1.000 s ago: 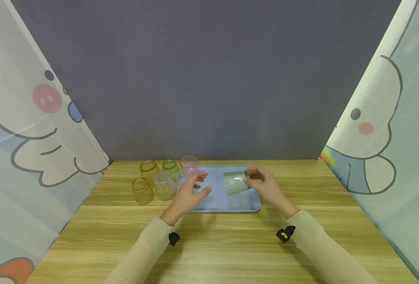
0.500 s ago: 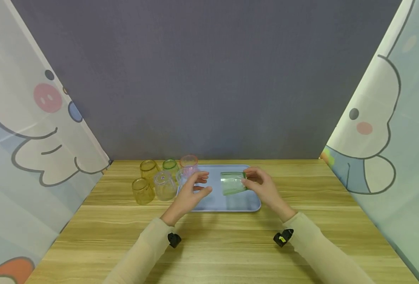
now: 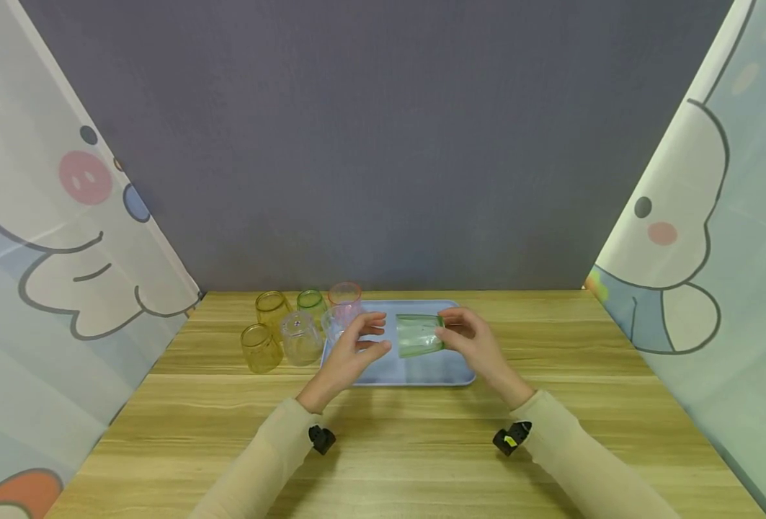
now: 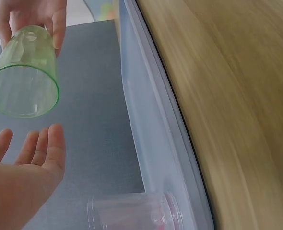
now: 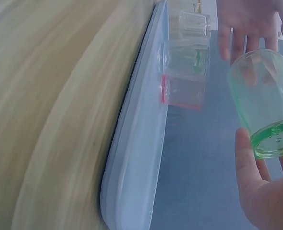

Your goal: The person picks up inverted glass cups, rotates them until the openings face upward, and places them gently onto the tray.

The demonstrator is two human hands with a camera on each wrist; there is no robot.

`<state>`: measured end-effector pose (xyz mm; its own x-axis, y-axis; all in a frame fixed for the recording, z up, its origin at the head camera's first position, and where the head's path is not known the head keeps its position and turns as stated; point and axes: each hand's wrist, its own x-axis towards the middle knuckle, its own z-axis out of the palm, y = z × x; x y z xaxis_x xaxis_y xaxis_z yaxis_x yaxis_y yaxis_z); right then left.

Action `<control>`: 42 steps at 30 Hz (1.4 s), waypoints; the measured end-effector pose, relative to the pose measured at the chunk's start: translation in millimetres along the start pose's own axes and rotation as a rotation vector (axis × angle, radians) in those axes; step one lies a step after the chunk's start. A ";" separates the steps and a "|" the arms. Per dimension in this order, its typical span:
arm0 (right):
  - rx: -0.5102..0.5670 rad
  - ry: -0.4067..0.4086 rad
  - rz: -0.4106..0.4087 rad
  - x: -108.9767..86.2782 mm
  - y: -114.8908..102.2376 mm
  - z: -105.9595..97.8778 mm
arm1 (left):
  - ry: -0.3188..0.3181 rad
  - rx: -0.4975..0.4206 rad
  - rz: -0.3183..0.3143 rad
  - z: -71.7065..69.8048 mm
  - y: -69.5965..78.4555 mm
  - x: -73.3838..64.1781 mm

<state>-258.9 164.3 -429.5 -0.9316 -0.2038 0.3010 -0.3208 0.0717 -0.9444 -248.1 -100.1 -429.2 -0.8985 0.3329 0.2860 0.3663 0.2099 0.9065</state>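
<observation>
Over the last second the green cup (image 3: pixel 419 336) has shifted leftward above the blue tray (image 3: pixel 444 369), lying on its side in the air with its mouth toward the left hand (image 3: pixel 352 353). The right hand (image 3: pixel 476 342) grips it near the base, while the left stands wide, thumb apart from fingers, holding nothing. The gap between cup and left hand is narrower, though the right hand alone appears to bear it.

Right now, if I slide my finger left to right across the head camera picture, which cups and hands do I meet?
Front yellow cup → front clear cup → left hand → held green cup → right hand.
</observation>
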 end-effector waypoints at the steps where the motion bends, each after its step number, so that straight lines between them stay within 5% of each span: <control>1: 0.004 -0.001 0.001 -0.1 -0.7 0.7 | -0.003 -0.005 0.000 0.2 0.9 0.2; 18: 0.066 -0.030 0.034 -4.1 -2.4 10.1 | -0.037 -0.124 -0.018 5.9 1.1 -0.5; 42: 0.091 -0.052 0.076 -5.3 -5.8 17.2 | 0.006 -0.124 -0.047 6.8 3.3 -3.0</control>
<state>-249.3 148.1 -428.0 -0.9419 -0.2515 0.2229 -0.2305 0.0007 -0.9731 -242.5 -94.2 -429.2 -0.9157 0.3194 0.2437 0.2911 0.1094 0.9504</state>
